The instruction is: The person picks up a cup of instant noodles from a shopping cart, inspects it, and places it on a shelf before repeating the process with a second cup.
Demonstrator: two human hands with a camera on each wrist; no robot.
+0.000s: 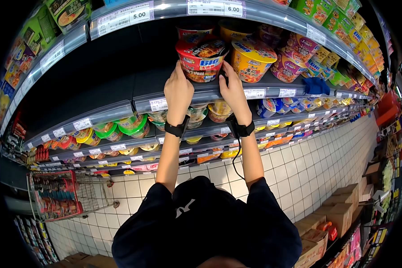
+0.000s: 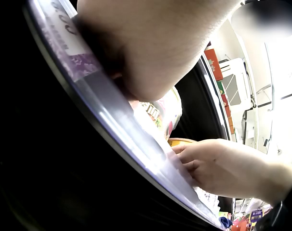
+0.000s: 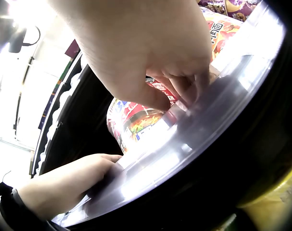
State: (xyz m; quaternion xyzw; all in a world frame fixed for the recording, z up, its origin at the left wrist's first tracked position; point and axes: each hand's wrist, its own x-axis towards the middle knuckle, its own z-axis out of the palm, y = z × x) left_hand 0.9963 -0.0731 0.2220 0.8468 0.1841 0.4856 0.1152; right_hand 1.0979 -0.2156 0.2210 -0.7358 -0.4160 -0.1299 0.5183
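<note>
Red bowl: the red noodle bowl [image 1: 202, 71] is sitting between both hands at the front of the upper shelf [image 1: 152, 71], just behind its price rail [image 1: 196, 97]; whether its base is touching the shelf, I cannot tell.
Left hand: the left hand [image 1: 178, 89] is touching the bowl's left side; how far its fingers are curling is hidden.
Right hand: the right hand [image 1: 234, 93] is resting relaxed, slightly bent fingers against the bowl's right side, not wrapping round it.
Good hold: matching pressure from both sides would likely be best — low on the wall, since a thin cup is probably denting easily under hard fingertips and its lid is offering little to grip.
Yellow side: the right fingers are occupying a narrow gap beside the yellow bowl [image 1: 253, 60], so keeping them close to the red wall should spare that neighbour a knock.
Rail: the clear strip is standing along the shelf's front, so keeping the base level and clear of it seems wise.
Shelf: the black surface is stretching bare to the left, while purple bowls [image 1: 288, 67] and a blue cloth [image 1: 317, 86] are lying to the right.
Aisle: pale floor tiles [image 1: 290, 178] are running below, with a shopping trolley [image 1: 78, 192] standing left and cardboard boxes [image 1: 339, 210] lining the right.
</note>
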